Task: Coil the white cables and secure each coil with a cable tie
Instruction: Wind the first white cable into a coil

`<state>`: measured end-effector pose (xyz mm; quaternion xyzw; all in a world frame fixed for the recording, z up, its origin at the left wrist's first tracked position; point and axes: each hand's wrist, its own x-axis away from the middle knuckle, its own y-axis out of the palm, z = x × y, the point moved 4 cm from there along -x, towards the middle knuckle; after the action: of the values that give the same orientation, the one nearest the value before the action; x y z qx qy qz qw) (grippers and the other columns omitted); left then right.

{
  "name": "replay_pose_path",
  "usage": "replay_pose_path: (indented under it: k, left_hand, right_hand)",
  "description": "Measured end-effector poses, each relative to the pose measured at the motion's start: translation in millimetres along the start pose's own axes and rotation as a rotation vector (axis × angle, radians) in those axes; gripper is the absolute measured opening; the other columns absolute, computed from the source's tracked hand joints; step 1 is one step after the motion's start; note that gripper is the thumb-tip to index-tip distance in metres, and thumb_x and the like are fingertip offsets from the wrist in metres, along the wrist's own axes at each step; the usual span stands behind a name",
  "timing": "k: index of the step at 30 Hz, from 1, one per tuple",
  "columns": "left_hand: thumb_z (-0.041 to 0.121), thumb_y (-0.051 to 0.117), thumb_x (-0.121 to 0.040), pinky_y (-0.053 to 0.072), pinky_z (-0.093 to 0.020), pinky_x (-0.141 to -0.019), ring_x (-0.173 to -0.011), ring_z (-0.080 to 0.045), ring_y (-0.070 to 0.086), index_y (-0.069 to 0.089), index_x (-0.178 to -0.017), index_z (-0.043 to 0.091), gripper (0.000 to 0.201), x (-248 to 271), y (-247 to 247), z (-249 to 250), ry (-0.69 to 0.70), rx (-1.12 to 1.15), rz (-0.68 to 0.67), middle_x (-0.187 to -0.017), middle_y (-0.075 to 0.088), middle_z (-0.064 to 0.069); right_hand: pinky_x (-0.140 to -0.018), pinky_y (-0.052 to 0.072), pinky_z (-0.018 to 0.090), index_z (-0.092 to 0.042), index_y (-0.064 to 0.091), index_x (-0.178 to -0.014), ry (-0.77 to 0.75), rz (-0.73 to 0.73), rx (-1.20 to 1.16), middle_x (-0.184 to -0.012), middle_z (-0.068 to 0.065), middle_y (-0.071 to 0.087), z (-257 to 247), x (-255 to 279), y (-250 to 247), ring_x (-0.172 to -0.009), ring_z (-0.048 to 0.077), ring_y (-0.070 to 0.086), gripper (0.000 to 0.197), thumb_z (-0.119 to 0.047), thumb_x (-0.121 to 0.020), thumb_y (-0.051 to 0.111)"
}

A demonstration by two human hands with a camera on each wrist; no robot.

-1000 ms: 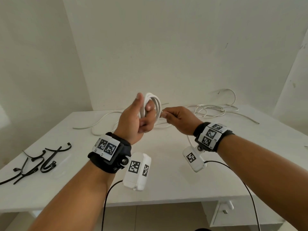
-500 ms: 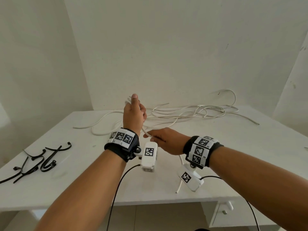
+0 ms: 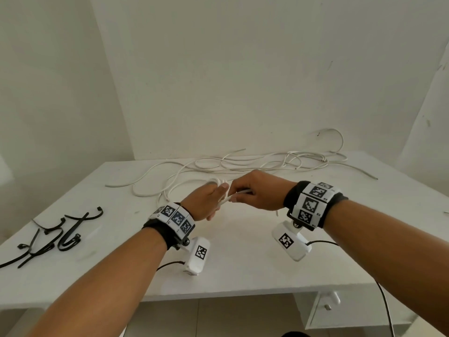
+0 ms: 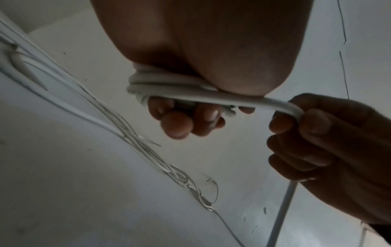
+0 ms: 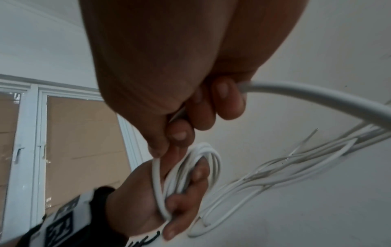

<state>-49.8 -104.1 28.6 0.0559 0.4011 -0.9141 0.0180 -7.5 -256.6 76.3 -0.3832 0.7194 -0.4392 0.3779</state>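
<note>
change: left hand [image 3: 206,199] lowered toward table [image 3: 243,263] since a second ago, coil [image 5: 203,160] kept wrapped round its fingers | right hand [image 3: 257,190] closed on white cable [image 4: 275,104], drawn across left palm | meaning: another turn judged underway; cable ties [image 3: 58,237] untouched

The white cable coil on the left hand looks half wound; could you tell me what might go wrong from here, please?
1. The coil sits loosely round the left hand; its loops could slip off before a tie goes on.
2. The loose cables lie tangled behind, so the strand in the right hand may snag.
3. The cable ties lie far left; fetching one means releasing a hand.
</note>
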Motion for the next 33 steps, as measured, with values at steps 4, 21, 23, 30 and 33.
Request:
replay_pose_path:
  k: [4, 21, 23, 30, 33]
  left_hand:
    - [0.058, 0.015, -0.102, 0.032, -0.026, -0.044, -0.040, -0.013, 0.033, 0.048, -0.081, 0.011, 0.062, 8, 9, 10, -0.039, 0.306, -0.150, -0.053, 0.040, 0.000]
    - [0.050, 0.074, -0.078, 0.016, -0.015, -0.034, -0.030, -0.004, 0.021, 0.046, -0.066, 0.018, 0.044, 23, -7, 57, 0.236, 1.084, -0.248, -0.040, 0.030, 0.010]
    - [0.058, 0.076, -0.073, 0.014, -0.017, -0.033, -0.030, -0.004, 0.020, 0.049, -0.065, 0.020, 0.047, 23, -7, 59, 0.240, 1.102, -0.225, -0.039, 0.030, 0.009]
    - [0.061, 0.077, -0.071, 0.009, -0.021, -0.035, -0.026, -0.002, 0.026, 0.050, -0.062, 0.022, 0.048, 19, -16, 70, 0.290, 1.231, -0.198, -0.036, 0.035, 0.011]
    - [0.060, 0.075, -0.074, 0.014, -0.017, -0.033, -0.026, -0.002, 0.028, 0.050, -0.063, 0.021, 0.047, 18, -17, 72, 0.320, 1.256, -0.185, -0.035, 0.036, 0.011]
  right_hand:
    - [-0.060, 0.042, 0.012, -0.023, 0.072, -0.088, 0.016, 0.089, -0.063, -0.072, -0.015, 0.065, 5, 0, -20, -0.066, 0.000, 0.057, 0.009, -0.032, -0.089, 0.071]
    - [-0.062, 0.040, 0.008, -0.016, 0.069, -0.097, -0.059, 0.510, -0.477, -0.070, -0.027, 0.064, 1, 5, -30, -0.062, -0.005, 0.058, 0.018, -0.016, -0.102, 0.052]
    - [-0.060, 0.042, 0.018, -0.018, 0.067, -0.095, -0.054, 0.568, -0.550, -0.069, -0.020, 0.061, 0, 3, -24, -0.059, 0.000, 0.052, 0.022, -0.022, -0.104, 0.047]
    - [-0.059, 0.040, 0.040, -0.013, 0.068, -0.102, -0.047, 0.623, -0.875, -0.071, 0.023, 0.049, -10, 1, -3, -0.064, 0.029, 0.045, 0.063, -0.064, -0.095, 0.033]
    - [-0.062, 0.042, 0.032, -0.018, 0.066, -0.101, -0.060, 0.637, -0.801, -0.072, 0.012, 0.056, -18, 1, -1, -0.067, 0.020, 0.051, 0.061, -0.064, -0.097, 0.026]
